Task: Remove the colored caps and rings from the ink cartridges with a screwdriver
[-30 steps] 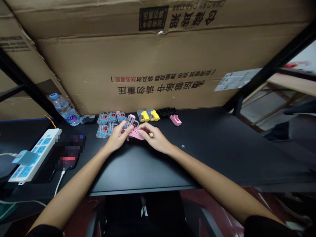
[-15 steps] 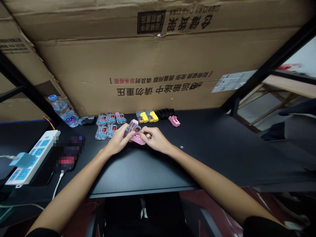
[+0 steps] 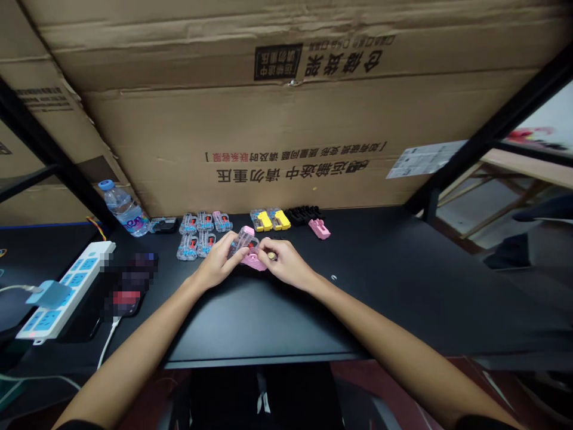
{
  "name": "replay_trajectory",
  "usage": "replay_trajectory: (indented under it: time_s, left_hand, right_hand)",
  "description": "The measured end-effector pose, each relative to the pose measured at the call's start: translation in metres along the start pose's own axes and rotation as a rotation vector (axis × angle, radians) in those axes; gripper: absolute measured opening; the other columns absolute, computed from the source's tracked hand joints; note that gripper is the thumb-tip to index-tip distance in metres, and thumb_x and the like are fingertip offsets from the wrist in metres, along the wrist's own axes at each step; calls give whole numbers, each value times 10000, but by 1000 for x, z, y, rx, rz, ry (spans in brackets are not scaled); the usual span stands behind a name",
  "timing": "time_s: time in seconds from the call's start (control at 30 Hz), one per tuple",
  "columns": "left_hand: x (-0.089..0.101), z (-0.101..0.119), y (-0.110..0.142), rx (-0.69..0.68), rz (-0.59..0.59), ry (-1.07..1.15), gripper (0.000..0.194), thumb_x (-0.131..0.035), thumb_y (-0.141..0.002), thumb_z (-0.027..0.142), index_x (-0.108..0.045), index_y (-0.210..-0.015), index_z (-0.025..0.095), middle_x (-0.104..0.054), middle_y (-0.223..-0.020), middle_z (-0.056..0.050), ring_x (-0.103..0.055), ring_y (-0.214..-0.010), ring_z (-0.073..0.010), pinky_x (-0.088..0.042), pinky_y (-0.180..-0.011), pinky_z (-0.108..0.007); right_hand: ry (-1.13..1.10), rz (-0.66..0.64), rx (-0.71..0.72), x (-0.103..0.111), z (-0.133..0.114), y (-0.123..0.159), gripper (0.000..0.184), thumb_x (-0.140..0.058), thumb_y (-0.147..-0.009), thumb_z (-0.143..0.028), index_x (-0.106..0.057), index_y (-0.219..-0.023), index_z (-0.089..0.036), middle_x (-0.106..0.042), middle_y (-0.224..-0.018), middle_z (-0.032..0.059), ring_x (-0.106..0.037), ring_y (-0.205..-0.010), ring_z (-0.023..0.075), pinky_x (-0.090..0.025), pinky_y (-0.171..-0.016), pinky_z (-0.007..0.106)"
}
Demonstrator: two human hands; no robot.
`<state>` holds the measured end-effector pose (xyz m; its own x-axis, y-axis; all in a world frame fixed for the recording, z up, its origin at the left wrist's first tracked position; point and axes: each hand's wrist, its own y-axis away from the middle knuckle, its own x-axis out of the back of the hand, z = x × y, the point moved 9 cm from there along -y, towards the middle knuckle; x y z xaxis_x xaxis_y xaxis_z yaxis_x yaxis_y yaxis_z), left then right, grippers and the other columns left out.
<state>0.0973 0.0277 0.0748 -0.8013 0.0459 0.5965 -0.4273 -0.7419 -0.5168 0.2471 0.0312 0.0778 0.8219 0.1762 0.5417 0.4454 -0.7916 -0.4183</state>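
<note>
My left hand is closed around a small clear plastic case with pink parts, tilted above the black table. Red shows inside its see-through upper part. My right hand is curled against the pink side of the case, and a small thing with a round brass-coloured end pokes out of the fist. The rest of that thing is hidden by the fingers. Left of the case lie several similar clear cases with red and blue inside. Behind it are two clear cases with yellow parts.
Black plastic parts and a pink shell lie at the back. To the left stand a water bottle, a black-and-clear case, a power strip and a charging phone. Cardboard walls the table's rear edge.
The whole view has shifted slightly, so everything appears a little lower and to the right. Both hands keep the same hold on the case and the brass-ended thing.
</note>
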Motion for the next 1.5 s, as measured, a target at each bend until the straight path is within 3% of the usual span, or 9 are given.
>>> replay_trajectory:
  time_s: [0.4,0.53,0.7,0.83,1.0,1.2,1.3,1.37,1.5]
  left_hand:
    - [28,-3,-1,129,174,-37,278,-522,-1070,484,-592,-1073,215,-671,-958,-38,-627,-848,-204,-501,-796,-322]
    - [33,-20,1,230,169,-148,206,-520,-1046,398,-579,-1115,214,-696,-982,-47,-625,-835,-214,-484,-786,-340]
    - [32,-22,-1,239,118,-354,463,-597,-1019,387,-513,-1439,215,-722,-1019,-57,-667,-914,-244,-448,-922,-398]
    - [20,-11,-3,175,9,-465,470,-578,-1041,375,-536,-1490,244,-685,-836,-7,-668,-842,-233,-411,-919,-390]
    - [7,-8,-2,120,-92,-550,308,-552,-1062,404,-671,-1297,244,-718,-819,-27,-644,-877,-247,-379,-890,-389]
    - [0,-14,1,88,-150,-704,524,-556,-1045,570,-641,-1439,236,-723,-1154,-129,-566,-1109,-338,-406,-926,-451]
    - [3,-11,0,70,-162,-692,519,-552,-1041,583,-670,-1416,244,-682,-1187,-132,-569,-1109,-332,-429,-938,-464]
    - [4,-4,-2,15,-175,-625,446,-523,-1063,536,-708,-1344,242,-676,-1215,-128,-592,-1109,-308,-448,-941,-449]
    - [-2,11,-1,-121,-267,-503,344,-483,-1093,432,-751,-1195,242,-706,-1220,-97,-646,-1109,-260,-482,-948,-406]
  right_hand:
    - [73,19,-53,9,12,-1,287,-563,-982,-339,-668,-768,-178,-646,-681,8,-515,-619,143,-390,-603,264]
    - [308,82,-99,50,39,-5,267,-605,-942,-355,-740,-787,-184,-728,-731,55,-612,-683,199,-437,-643,293]
    - [715,142,-436,126,81,1,235,-632,-906,-369,-805,-892,-211,-813,-924,128,-728,-901,286,-473,-739,315]
    - [902,57,-671,149,92,10,264,-634,-911,-414,-811,-916,-218,-802,-1002,156,-744,-975,337,-468,-723,338]
    - [953,-28,-775,146,95,15,303,-643,-929,-415,-829,-1026,-196,-787,-1082,202,-755,-983,351,-489,-741,355]
    - [1007,75,-778,153,87,14,342,-615,-961,-441,-825,-1060,-190,-791,-1079,212,-756,-992,353,-499,-756,367]
    - [939,184,-642,145,66,7,306,-606,-972,-432,-819,-996,-214,-808,-976,165,-753,-924,314,-491,-731,336]
    - [833,191,-494,128,48,0,257,-604,-970,-380,-810,-909,-239,-809,-891,123,-747,-857,289,-477,-695,316]
    - [550,-83,-169,62,18,-8,241,-592,-947,-235,-814,-853,-232,-807,-811,71,-729,-716,233,-464,-680,300]
